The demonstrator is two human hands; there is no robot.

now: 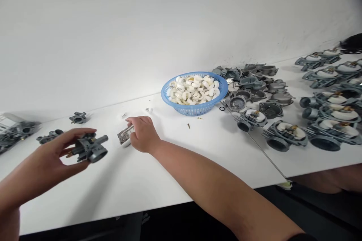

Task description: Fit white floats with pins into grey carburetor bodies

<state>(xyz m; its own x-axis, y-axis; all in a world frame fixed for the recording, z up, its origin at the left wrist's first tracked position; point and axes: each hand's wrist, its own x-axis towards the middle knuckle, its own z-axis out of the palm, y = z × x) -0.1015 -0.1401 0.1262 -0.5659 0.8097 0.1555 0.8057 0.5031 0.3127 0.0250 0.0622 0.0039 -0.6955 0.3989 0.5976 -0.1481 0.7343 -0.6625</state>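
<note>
My left hand [60, 152] grips a grey metal carburetor body [92, 148] between thumb and fingers, raised above the white table, with a brass fitting showing on its near side. My right hand [144, 134] is closed at the edge of a small container of thin metal pins [124, 134]. Whatever its fingertips pinch is hidden from me. Behind that hand lie a small white part [148, 110] and another pale one. Past the left hand, two more carburetor bodies rest on the table, one of them a small grey body [78, 117].
A blue basket [195, 110] heaped with white floats stands near the wall. Right of it are piled grey float bowls [249, 83] and rows of carburetors with floats fitted [288, 133]. A brass jet [189, 126] lies before the basket. More carburetor bodies [17, 135] sit far left.
</note>
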